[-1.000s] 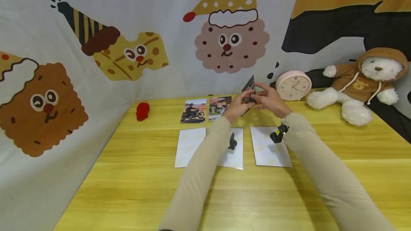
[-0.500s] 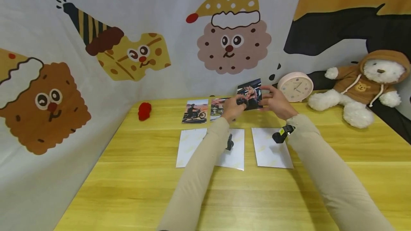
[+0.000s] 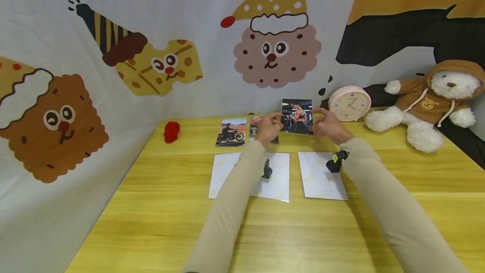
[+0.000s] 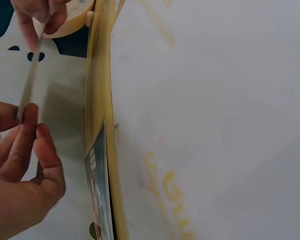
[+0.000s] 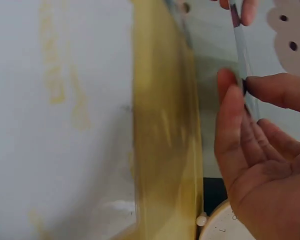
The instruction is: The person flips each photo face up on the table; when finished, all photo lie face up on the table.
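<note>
Both hands pinch one photo card (image 3: 297, 116) by its two side edges, held up with its picture toward the head camera. My left hand (image 3: 269, 129) has the left edge, my right hand (image 3: 330, 126) the right edge. In the left wrist view the left hand (image 4: 27, 170) grips the thin card (image 4: 32, 80) between thumb and fingers; in the right wrist view the right hand (image 5: 270, 145) does likewise. A motorcycle photo (image 3: 231, 132) lies at the back of the table, beside another photo (image 3: 253, 129) partly hidden by the left hand.
White sheets lie in front of the photos, one at the right (image 3: 322, 176) and others (image 3: 278, 180) partly under the left arm. A red fuzzy object (image 3: 171, 132) is at the back left. A round clock (image 3: 349, 103) and a teddy bear (image 3: 426, 104) stand at the back right.
The held card has turned from nearly edge-on to facing the head camera and is now upright. The hands have spread apart to its opposite sides.
</note>
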`<act>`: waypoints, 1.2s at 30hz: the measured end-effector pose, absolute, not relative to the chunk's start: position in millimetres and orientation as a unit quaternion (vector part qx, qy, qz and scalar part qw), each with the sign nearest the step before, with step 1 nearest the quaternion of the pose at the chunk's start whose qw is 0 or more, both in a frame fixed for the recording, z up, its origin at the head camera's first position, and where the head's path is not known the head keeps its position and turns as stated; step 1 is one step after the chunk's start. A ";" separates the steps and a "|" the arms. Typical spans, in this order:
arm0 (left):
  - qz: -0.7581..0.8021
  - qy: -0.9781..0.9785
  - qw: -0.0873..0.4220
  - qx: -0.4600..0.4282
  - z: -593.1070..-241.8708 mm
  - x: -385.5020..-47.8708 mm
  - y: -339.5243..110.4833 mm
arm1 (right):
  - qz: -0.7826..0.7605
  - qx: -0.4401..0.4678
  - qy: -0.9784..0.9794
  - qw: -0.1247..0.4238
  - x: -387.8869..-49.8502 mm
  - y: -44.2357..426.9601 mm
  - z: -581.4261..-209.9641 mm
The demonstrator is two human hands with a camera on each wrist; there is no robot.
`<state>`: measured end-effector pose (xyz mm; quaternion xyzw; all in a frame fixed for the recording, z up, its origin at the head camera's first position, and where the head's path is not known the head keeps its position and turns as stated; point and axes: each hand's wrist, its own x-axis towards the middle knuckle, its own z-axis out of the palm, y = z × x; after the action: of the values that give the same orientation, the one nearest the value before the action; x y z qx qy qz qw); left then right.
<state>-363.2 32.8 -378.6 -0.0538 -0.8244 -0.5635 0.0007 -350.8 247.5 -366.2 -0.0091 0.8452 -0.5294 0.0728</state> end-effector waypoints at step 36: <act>-0.243 -0.966 -0.033 -0.078 -375.7 -360.8 49.3 | -0.260 0.003 0.961 0.092 -363.7 233.3 -375.7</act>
<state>-360.8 49.3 -375.7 -0.0777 -0.9665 -0.2426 -0.0329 -363.7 233.3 -375.7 0.0030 0.9613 -0.2598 0.0919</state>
